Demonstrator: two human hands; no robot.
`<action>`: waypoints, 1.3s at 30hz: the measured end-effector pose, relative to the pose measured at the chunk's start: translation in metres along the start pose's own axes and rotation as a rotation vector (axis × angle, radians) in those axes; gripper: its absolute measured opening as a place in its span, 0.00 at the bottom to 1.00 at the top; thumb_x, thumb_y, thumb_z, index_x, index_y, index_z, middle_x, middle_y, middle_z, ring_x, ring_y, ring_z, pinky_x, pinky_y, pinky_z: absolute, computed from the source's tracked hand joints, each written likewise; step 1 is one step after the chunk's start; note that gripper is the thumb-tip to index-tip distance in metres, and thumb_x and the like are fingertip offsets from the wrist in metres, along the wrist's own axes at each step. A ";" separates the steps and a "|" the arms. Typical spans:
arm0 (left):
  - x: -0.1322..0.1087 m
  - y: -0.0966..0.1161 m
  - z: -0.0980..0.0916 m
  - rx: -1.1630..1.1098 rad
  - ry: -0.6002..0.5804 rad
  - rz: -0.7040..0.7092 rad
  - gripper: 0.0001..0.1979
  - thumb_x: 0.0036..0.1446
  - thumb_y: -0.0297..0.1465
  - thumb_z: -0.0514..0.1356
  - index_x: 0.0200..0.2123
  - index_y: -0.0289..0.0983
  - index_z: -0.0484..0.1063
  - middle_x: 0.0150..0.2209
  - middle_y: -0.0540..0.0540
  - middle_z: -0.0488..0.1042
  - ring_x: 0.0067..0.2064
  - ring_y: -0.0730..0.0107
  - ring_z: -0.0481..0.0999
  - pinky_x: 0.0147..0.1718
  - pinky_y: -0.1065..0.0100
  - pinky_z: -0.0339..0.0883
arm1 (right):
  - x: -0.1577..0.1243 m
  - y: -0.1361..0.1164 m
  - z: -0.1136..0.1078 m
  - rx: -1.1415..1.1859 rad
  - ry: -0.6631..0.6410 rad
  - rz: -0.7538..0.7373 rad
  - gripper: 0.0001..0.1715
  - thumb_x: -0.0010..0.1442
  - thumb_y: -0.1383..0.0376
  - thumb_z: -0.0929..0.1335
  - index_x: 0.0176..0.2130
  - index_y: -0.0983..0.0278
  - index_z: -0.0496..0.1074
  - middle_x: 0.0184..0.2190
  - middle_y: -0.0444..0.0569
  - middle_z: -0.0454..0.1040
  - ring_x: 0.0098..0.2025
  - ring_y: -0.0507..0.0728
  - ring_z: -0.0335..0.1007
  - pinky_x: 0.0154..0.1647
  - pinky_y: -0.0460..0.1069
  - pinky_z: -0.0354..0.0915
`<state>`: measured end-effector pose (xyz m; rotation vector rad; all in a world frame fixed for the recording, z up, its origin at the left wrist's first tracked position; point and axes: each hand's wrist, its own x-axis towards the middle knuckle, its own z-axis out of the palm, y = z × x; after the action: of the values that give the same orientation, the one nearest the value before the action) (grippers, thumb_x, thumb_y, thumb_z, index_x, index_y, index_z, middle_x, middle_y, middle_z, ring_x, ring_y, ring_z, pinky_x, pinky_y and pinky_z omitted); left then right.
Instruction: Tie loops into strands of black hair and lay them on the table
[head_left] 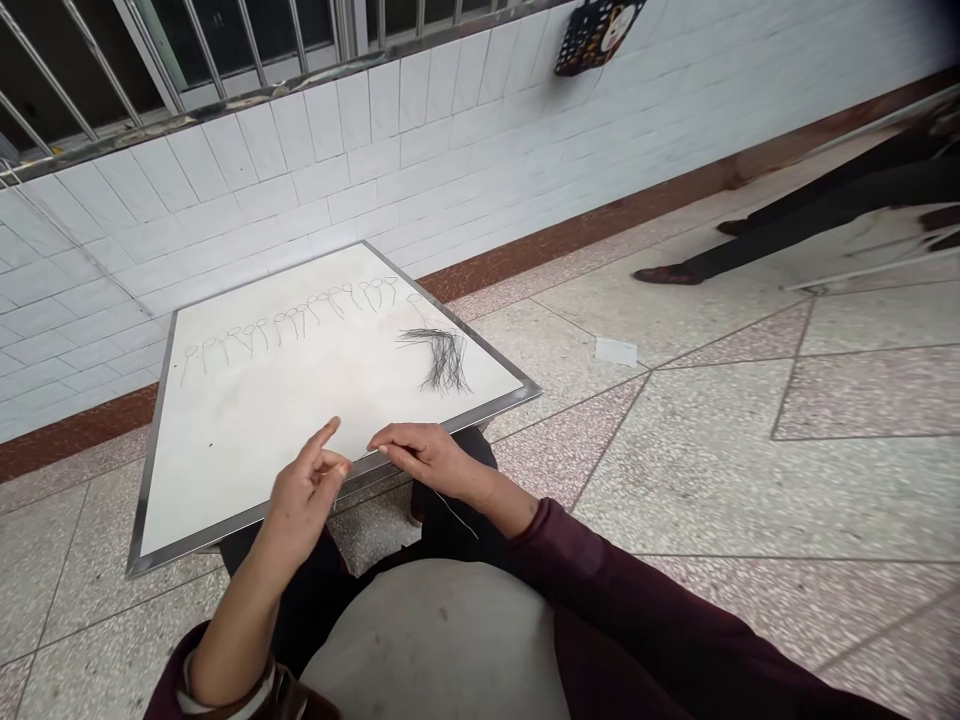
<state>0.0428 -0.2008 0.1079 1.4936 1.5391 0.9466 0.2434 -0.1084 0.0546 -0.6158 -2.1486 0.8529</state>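
Both hands are over the near edge of a white board (255, 430) with a grey metal rim. My left hand (304, 495) has its index finger stretched out, while thumb and another finger pinch a thin wire, barely visible there. My right hand (431, 460) is closed in a pinch, thumb against index finger. From under it a thin pale wire (459, 516) trails down over the dark trousers. On the board, a bundle of dark thin wires (446, 358) lies to the right. A row of looped wire pieces (300, 318), several of them, runs along the far side.
A white tiled wall (300, 190) with a barred window (225, 45) stands behind the board. A dotted bag (596, 38) hangs on it. At right are another person's legs (810, 205), and a pale flat piece (616, 351) lies on the tiled floor.
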 end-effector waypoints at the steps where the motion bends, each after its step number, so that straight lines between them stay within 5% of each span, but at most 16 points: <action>1: 0.003 0.001 0.007 -0.015 -0.016 0.008 0.28 0.61 0.39 0.54 0.64 0.43 0.58 0.38 0.48 0.76 0.39 0.68 0.74 0.43 0.65 0.67 | 0.000 -0.001 0.001 0.005 0.007 0.010 0.12 0.66 0.65 0.62 0.43 0.63 0.74 0.36 0.47 0.77 0.32 0.50 0.71 0.34 0.44 0.64; 5: 0.007 -0.003 0.021 -0.081 0.060 -0.022 0.26 0.61 0.39 0.54 0.62 0.43 0.61 0.37 0.48 0.76 0.26 0.75 0.68 0.30 0.70 0.67 | -0.002 -0.002 -0.001 0.046 0.035 0.096 0.15 0.65 0.62 0.64 0.50 0.63 0.69 0.27 0.42 0.72 0.23 0.47 0.60 0.26 0.42 0.59; 9: 0.005 -0.008 0.020 -0.130 0.129 -0.075 0.27 0.60 0.40 0.55 0.61 0.42 0.61 0.36 0.48 0.76 0.24 0.77 0.66 0.27 0.71 0.66 | -0.004 -0.002 -0.002 0.138 0.052 0.152 0.11 0.64 0.62 0.65 0.45 0.64 0.69 0.26 0.41 0.68 0.24 0.47 0.58 0.26 0.42 0.58; 19: 0.007 0.003 0.023 0.056 0.123 -0.054 0.24 0.61 0.37 0.55 0.61 0.44 0.63 0.42 0.47 0.79 0.35 0.70 0.77 0.42 0.65 0.70 | -0.005 -0.006 0.009 0.218 0.006 0.182 0.10 0.62 0.63 0.65 0.41 0.64 0.73 0.26 0.42 0.70 0.25 0.48 0.60 0.27 0.43 0.58; 31: 0.006 0.009 0.027 0.156 0.212 -0.013 0.22 0.60 0.35 0.56 0.58 0.43 0.66 0.40 0.49 0.79 0.40 0.68 0.77 0.44 0.66 0.68 | -0.006 -0.008 0.028 0.486 0.012 0.278 0.11 0.61 0.58 0.67 0.39 0.63 0.70 0.25 0.42 0.73 0.24 0.48 0.63 0.26 0.43 0.61; 39: 0.006 0.002 0.034 0.277 0.312 0.017 0.21 0.59 0.35 0.56 0.56 0.45 0.69 0.39 0.50 0.79 0.34 0.70 0.75 0.39 0.67 0.68 | -0.008 -0.009 0.036 0.475 0.073 0.288 0.11 0.61 0.57 0.67 0.37 0.62 0.70 0.24 0.41 0.71 0.24 0.48 0.63 0.25 0.43 0.61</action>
<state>0.0747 -0.1947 0.0949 1.6069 1.9491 1.0470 0.2191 -0.1336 0.0391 -0.6990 -1.7232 1.4186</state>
